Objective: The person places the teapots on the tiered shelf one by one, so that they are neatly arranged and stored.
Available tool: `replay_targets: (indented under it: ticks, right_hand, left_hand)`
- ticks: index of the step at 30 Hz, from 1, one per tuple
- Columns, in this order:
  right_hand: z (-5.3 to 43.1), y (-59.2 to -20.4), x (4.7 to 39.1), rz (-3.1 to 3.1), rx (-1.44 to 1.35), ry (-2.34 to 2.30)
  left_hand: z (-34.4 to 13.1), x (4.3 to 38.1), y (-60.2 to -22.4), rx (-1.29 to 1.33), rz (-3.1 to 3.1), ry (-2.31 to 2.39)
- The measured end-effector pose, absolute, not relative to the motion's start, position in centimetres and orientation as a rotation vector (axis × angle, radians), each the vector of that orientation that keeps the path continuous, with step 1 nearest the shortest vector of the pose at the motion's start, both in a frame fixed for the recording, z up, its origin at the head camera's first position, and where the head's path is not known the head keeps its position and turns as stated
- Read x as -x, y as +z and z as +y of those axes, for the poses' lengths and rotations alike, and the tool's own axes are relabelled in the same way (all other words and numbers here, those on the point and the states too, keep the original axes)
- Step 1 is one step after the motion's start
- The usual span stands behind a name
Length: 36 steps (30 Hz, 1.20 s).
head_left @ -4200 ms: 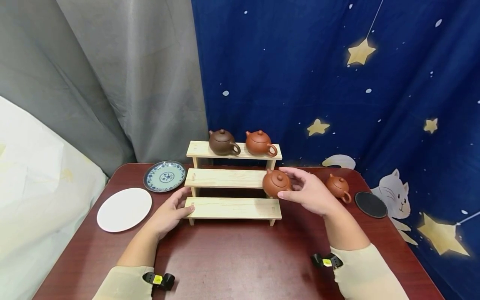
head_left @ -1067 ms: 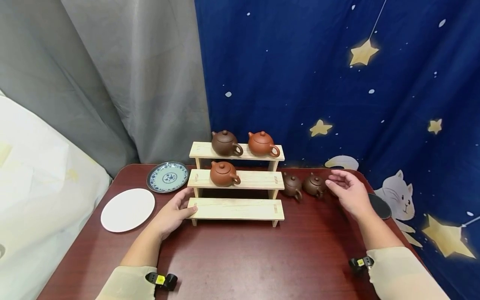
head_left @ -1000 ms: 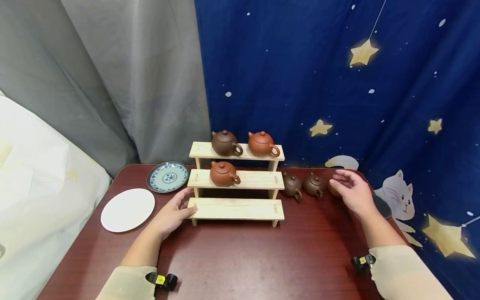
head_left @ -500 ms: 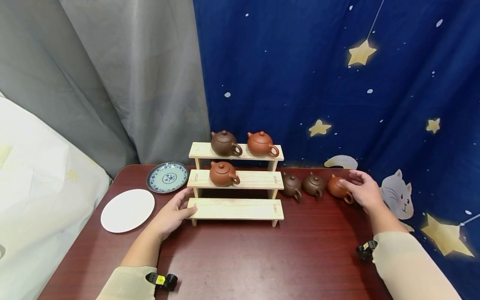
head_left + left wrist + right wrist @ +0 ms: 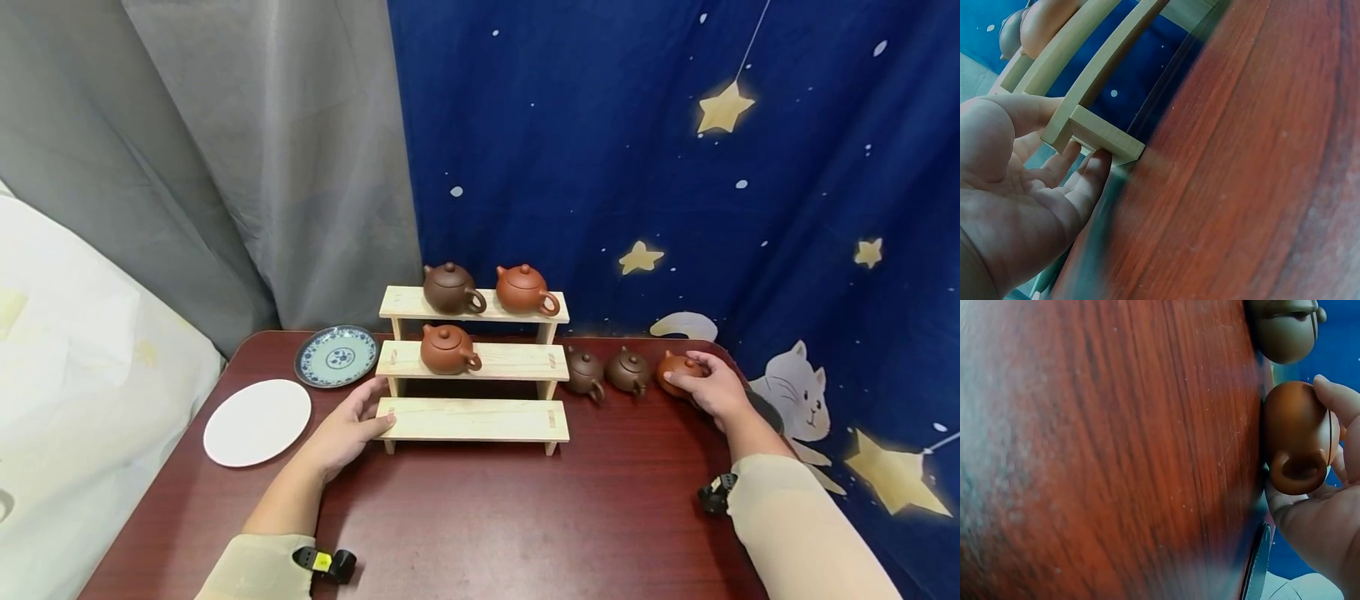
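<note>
Orange-brown teapot on the tabletop, right of the wooden stand
Smooth, round, lidded, loop-handled; the right hand, thumb and fingers parted to its width, grips it; the left hand pinches the stand's lowest step.

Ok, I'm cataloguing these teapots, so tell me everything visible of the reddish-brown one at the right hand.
The round reddish-brown teapot looks like smooth unglazed clay, with a short spout, a loop handle and a lid in place. It sits upright, apparently on the dark red wooden table, beside a round dark brown teapot. The right hand grips it with thumb and fingers.
</note>
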State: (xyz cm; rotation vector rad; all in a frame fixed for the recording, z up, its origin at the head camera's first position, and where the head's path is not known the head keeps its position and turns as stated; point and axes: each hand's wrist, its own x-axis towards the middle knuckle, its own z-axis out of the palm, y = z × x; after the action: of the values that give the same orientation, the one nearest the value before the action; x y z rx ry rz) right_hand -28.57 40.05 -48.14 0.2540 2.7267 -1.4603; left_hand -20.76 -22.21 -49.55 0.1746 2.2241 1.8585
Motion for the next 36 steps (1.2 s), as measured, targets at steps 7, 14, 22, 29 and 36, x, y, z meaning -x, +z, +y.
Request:
replay_targets:
  ticks: [7,14,22,29,36]
  right_hand:
    - [40.2,-48.1,28.1,2.766,-0.259,-1.383]
    - [40.0,-48.0,27.9,2.795,-0.276,-1.377]
    - [38.9,-46.0,27.1,2.882,-0.266,-1.413]
    - [36.5,-43.0,25.6,2.928,-0.084,-1.385]
    - [32.6,-40.5,24.4,2.899,0.142,-1.472]
  left_hand:
    - [-22.0,20.9,-49.5,-0.187,2.225,1.856]
    - [-22.0,20.9,-49.7,-0.177,2.227,1.859]
    - [-22.0,20.9,-49.9,-0.202,2.212,1.874]
    - [-22.1,20.8,-49.7,-0.191,2.210,1.875]
    - [-22.2,20.7,-49.6,-0.180,2.220,1.869]
